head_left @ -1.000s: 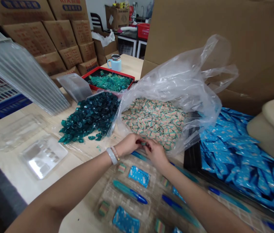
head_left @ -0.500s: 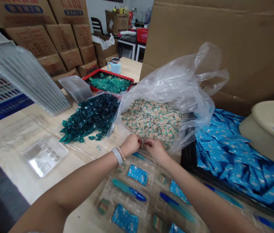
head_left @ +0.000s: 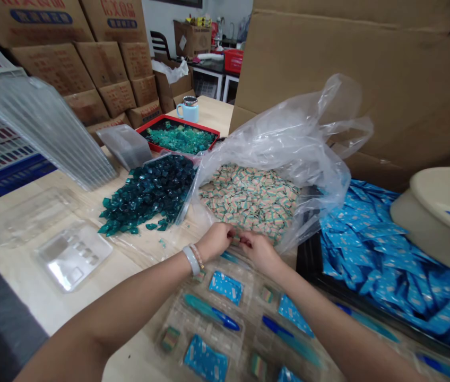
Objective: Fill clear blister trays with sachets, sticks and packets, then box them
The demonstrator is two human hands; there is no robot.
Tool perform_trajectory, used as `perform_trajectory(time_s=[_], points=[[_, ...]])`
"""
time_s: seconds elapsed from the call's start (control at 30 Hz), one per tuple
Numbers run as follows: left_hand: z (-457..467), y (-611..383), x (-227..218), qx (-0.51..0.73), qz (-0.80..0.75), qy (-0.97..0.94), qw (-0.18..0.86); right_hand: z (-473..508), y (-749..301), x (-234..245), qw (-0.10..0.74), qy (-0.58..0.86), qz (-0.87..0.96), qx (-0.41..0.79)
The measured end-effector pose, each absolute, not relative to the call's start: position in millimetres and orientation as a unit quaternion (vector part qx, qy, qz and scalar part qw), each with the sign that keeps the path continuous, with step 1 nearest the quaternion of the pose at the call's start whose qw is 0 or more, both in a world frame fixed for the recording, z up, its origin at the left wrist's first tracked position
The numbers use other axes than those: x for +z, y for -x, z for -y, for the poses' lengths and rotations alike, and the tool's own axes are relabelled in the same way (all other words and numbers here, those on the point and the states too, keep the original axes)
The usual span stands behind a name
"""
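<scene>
Clear plastic tray (head_left: 247, 320): it lies nearest, under both forearms, on the wooden table (head_left: 10, 249). Its pockets hold blue printed sachets (head_left: 225, 287), teal sticks with blue ends (head_left: 211, 312) and small striped cubes (head_left: 170, 338).
Left hand (head_left: 216, 240): the fingers are curled nearly closed and they press on one cube. A white band (head_left: 191, 260) is around the wrist.
Right hand (head_left: 260, 252): the fingers are also almost closed, and the fingertips (head_left: 243, 239) meet the same cube from the other side.
Held cube (head_left: 234, 240): it is between both hands, mostly hidden by the fingers.
Right side: a heap of blue sachets (head_left: 384, 265) lies beside a clear plastic bag (head_left: 273, 127), which holds a big pile of striped cubes (head_left: 251, 204).
Left side: dark teal pieces (head_left: 147, 193) lie on the table, just beside the bag.
Far: a red tray (head_left: 157, 118) with green pieces, a pale blue mug (head_left: 188, 110) and stacked cardboard cartons (head_left: 109, 69).
</scene>
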State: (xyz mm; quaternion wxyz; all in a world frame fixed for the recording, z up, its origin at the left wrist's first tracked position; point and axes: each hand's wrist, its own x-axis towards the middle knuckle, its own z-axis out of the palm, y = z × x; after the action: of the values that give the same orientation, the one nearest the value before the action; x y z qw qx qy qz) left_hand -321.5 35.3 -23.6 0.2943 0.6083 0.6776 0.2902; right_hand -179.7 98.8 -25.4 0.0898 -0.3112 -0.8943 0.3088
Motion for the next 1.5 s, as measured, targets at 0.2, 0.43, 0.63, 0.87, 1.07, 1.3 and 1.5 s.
perform_trajectory(time_s=[0.2, 0.43, 0.63, 0.87, 1.07, 1.3, 1.5], points=[[-31, 315, -18, 0.297, -0.671, -0.596, 0.326, -91, 179, -24, 0.090, 0.300, 0.914, 0.259], [-42, 339, -4, 0.215, -0.749, -0.594, 0.201, -102, 183, -18, 0.113, 0.318, 0.922, 0.191], [-55, 347, -4, 0.093, -0.823, -0.551, 0.100, -133, 219, -18, 0.036, 0.279, 0.952, 0.121], [-49, 356, -11, 0.124, -0.783, -0.597, 0.121, -148, 220, -21, 0.022, 0.263, 0.950, 0.165], [-55, 355, -8, 0.093, -0.830, -0.535, 0.130, -144, 216, -22, 0.031, 0.265, 0.949, 0.169], [-56, 343, -5, 0.077, -0.834, -0.536, 0.104, -139, 216, -28, 0.056, 0.290, 0.940, 0.173], [-57, 334, -13, 0.094, -0.837, -0.534, 0.066, -141, 216, -34, 0.089, 0.266, 0.941, 0.191]])
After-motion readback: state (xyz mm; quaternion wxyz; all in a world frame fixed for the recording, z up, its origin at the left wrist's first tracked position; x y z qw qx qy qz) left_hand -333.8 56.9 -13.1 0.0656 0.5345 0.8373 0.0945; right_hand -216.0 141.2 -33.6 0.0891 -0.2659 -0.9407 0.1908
